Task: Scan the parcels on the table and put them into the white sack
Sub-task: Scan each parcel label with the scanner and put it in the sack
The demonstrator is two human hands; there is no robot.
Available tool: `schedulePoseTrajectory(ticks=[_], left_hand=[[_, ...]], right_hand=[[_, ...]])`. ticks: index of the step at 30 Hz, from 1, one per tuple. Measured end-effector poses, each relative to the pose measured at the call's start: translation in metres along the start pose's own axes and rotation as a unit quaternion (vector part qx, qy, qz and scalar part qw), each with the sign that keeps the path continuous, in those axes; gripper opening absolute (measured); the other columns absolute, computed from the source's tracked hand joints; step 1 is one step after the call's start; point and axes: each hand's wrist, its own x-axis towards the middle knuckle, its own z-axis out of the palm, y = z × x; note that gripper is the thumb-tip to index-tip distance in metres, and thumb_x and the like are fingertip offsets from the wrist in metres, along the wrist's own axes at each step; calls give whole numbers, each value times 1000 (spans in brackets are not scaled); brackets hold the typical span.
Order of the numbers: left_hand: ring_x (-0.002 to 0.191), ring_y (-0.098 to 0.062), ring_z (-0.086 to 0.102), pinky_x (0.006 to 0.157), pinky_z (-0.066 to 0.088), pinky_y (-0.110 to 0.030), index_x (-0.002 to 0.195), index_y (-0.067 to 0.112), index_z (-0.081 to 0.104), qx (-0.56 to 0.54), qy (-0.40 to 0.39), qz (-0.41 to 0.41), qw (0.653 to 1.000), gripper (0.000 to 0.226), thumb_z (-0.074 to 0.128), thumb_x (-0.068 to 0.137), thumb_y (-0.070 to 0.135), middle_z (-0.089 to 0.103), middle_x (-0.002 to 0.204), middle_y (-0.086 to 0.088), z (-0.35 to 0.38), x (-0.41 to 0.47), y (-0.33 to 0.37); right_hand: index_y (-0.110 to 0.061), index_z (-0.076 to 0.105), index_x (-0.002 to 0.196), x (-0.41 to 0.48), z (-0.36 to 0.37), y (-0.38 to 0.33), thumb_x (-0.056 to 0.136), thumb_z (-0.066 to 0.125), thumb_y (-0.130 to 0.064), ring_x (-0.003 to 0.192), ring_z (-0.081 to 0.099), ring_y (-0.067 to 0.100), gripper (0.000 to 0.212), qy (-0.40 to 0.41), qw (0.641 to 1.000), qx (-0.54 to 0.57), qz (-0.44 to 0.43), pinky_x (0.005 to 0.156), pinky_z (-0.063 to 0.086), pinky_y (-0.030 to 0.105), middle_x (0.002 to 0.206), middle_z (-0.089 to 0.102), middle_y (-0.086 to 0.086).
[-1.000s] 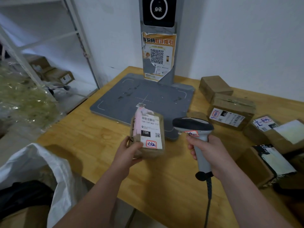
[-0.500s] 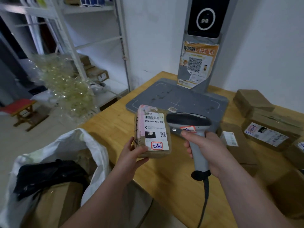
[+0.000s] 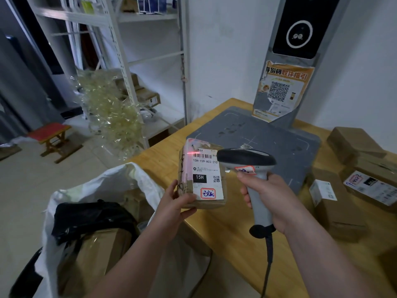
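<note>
My left hand (image 3: pixel 175 206) grips the lower left corner of a small brown parcel (image 3: pixel 203 176) with a white label facing me, held above the table's left edge. A red scan line crosses the barcode at the label's top. My right hand (image 3: pixel 269 200) is wrapped around the handle of a grey barcode scanner (image 3: pixel 250 166), whose dark head points at the parcel from the right. The white sack (image 3: pixel 107 190) stands open on the floor at lower left, with a black bag and a brown box inside. Several brown parcels (image 3: pixel 337 203) lie on the wooden table (image 3: pixel 232 231) at the right.
A grey scanning platform (image 3: pixel 268 134) with an upright post and camera (image 3: pixel 299 35) stands at the table's back. White metal shelving (image 3: pixel 129 61) and a bundle of clear plastic (image 3: pixel 111 115) are left of the table. A small red stool (image 3: pixel 52 136) sits on the floor.
The view has turned left, bringing the sack and shelving further in. Parcel and scanner have come closer together, and a red scan line now falls on the barcode.
</note>
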Motion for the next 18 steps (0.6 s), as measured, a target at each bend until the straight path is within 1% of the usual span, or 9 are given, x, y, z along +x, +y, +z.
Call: schedulePoseTrajectory(ticks=[5, 10, 13, 15, 18], left_hand=[[107, -24, 67, 94, 52, -46, 143, 23, 36, 6, 0, 10, 1000, 68, 65, 85, 3, 68, 118, -6, -18, -6, 5], [104, -22, 68, 89, 54, -40, 134, 29, 42, 3, 4, 14, 1000, 60, 64, 86, 2, 69, 115, -4, -35, -11, 9], [106, -24, 67, 85, 56, -39, 139, 27, 41, -1, 11, 10, 1000, 64, 65, 85, 2, 67, 118, -6, -48, -12, 10], [108, -25, 66, 88, 55, -42, 142, 25, 39, -2, 14, 10, 1000, 67, 65, 85, 2, 66, 120, -7, -57, -13, 11], [107, -26, 67, 94, 53, -46, 140, 24, 40, -5, 14, 13, 1000, 64, 64, 85, 1, 67, 119, -8, -72, -15, 13]], right_hand=[[-12, 67, 87, -2, 17, 2, 86, 70, -28, 56, 56, 13, 16, -6, 1000, -17, -4, 55, 47, 27, 61, 62, 0], [-12, 65, 87, -6, 35, 2, 87, 69, -26, 53, 55, 11, 14, -19, 1000, -7, 4, 51, 46, 25, 60, 60, 0], [-12, 66, 85, -9, 45, 3, 88, 69, -25, 55, 55, 13, 13, -24, 1000, -8, -1, 53, 46, 27, 61, 60, 1], [-12, 66, 83, -10, 54, 4, 87, 69, -25, 56, 55, 13, 14, -26, 1000, -9, -3, 55, 46, 28, 61, 60, 1], [-10, 66, 84, -11, 67, 7, 87, 70, -25, 56, 55, 14, 15, -28, 1000, -3, -1, 54, 46, 28, 61, 60, 2]])
